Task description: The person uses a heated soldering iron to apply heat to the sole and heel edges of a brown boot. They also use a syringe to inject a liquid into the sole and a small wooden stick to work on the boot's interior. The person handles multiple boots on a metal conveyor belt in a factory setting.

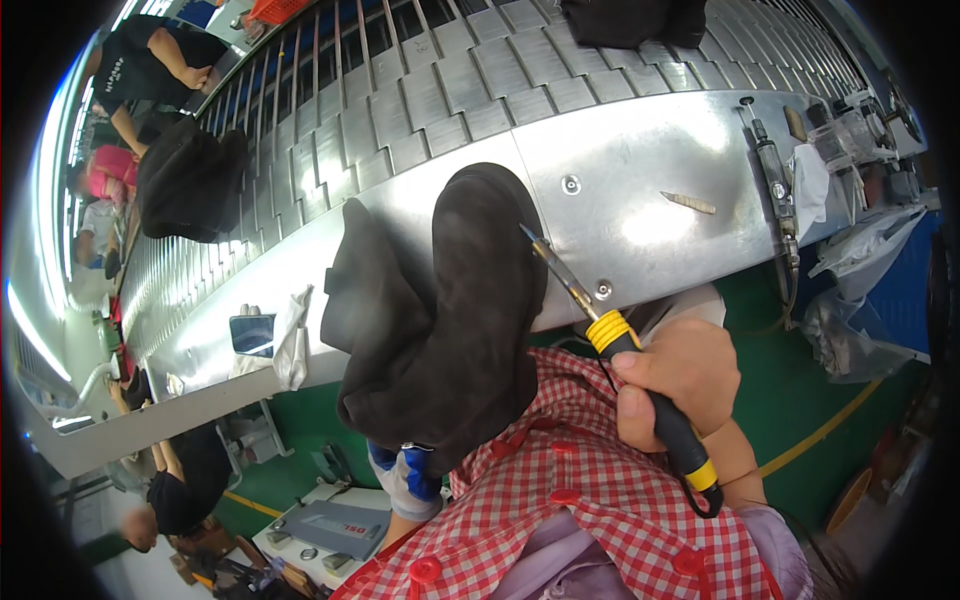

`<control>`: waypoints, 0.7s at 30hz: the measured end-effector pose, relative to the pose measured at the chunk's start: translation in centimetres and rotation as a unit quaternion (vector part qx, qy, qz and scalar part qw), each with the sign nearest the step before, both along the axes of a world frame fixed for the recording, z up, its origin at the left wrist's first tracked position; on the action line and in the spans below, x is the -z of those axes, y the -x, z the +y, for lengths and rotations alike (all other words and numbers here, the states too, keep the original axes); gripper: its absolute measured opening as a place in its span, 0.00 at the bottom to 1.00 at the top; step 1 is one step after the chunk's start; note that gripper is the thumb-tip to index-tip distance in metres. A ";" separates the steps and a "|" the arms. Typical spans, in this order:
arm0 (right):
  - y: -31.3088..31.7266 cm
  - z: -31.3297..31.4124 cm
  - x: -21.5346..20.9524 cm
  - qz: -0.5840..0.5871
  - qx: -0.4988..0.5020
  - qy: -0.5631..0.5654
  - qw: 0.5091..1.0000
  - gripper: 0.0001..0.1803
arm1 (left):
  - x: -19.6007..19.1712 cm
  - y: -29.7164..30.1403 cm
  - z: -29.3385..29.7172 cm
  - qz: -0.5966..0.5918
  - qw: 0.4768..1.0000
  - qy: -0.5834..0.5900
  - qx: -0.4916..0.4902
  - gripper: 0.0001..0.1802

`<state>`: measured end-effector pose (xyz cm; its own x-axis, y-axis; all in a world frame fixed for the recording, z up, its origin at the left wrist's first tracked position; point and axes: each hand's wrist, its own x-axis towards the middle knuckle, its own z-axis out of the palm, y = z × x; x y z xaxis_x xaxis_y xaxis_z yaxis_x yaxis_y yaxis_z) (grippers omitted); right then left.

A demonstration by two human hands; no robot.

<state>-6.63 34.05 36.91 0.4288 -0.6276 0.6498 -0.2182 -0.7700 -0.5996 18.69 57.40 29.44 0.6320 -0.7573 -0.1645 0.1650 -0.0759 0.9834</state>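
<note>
A black suede-like boot is held over the near edge of the metal bench, its rounded toe pointing away from me. Its shaft spreads to the left. My left hand, in a white and blue glove, grips the boot from below; most of its fingers are hidden behind it. With bare fingers, my right hand is wrapped round a soldering-iron-like tool with a black and yellow handle. The thin metal tip of this tool meets the boot's right edge in view; whether it touches cannot be made out.
A slatted metal conveyor runs behind the bench, carrying dark boots. A tapered stick, an air-tool-like device and plastic bags lie right. A phone and white gloves lie left. Other people work at far left.
</note>
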 end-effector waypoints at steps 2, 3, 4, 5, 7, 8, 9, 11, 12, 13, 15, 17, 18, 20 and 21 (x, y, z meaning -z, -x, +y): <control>-0.3 0.8 0.5 0.015 0.009 0.013 1.000 0.17 | -0.4 0.2 -0.5 -0.005 1.000 -0.006 0.002 0.40; -0.4 1.2 0.7 0.010 0.005 0.022 1.000 0.17 | -0.9 0.3 -0.7 -0.028 0.999 -0.029 0.006 0.36; -0.6 1.6 1.0 0.007 0.003 0.029 1.000 0.16 | -1.3 0.4 -1.0 -0.056 0.997 -0.048 -0.004 0.33; -0.7 2.0 1.2 0.003 0.002 0.036 0.999 0.16 | -1.7 0.5 -1.3 -0.064 0.997 -0.037 0.014 0.32; -0.7 2.6 1.5 0.000 -0.005 0.027 1.000 0.15 | -2.4 0.7 -2.3 -0.088 0.996 -0.004 0.019 0.31; -0.6 2.8 1.5 0.000 -0.010 0.020 1.000 0.15 | -2.9 0.7 -2.7 -0.218 0.974 -0.041 0.050 0.31; -0.4 2.9 1.6 0.001 -0.015 0.013 1.000 0.14 | -3.5 0.7 -3.1 -0.344 0.932 -0.078 0.081 0.30; -0.1 2.8 1.5 -0.025 -0.013 -0.008 1.000 0.14 | -4.4 1.1 -4.0 -0.331 0.936 -0.101 0.069 0.29; 0.1 2.7 1.4 -0.038 -0.013 -0.018 0.999 0.14 | -4.6 1.5 -4.5 -0.192 0.977 -0.088 0.027 0.29; 0.0 2.6 1.4 -0.047 0.003 -0.011 0.999 0.13 | -4.8 1.7 -4.9 -0.048 0.996 -0.073 -0.017 0.29; -0.2 2.0 1.4 -0.064 0.036 0.003 0.997 0.13 | -5.1 1.8 -5.7 0.030 0.999 -0.027 -0.027 0.28; -0.4 1.4 1.4 -0.060 0.038 -0.002 0.997 0.12 | -5.3 1.6 -6.3 0.070 0.997 -0.006 -0.037 0.28; -0.9 1.1 1.5 -0.069 0.041 -0.002 0.997 0.12 | -5.3 1.4 -6.4 0.071 0.997 -0.008 -0.042 0.28; -1.7 0.5 1.8 -0.083 0.044 -0.009 0.996 0.11 | -5.3 1.2 -6.5 0.088 0.995 -0.001 -0.052 0.28; -2.1 0.3 2.0 -0.090 0.040 -0.006 0.995 0.12 | -5.3 1.1 -6.4 0.104 0.993 0.008 -0.056 0.28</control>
<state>-4.54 34.34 34.91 0.2553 -0.6630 0.7037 -0.1664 -0.7471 -0.6435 17.58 50.96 34.73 0.6654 -0.6882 -0.2891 0.3717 -0.0304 0.9278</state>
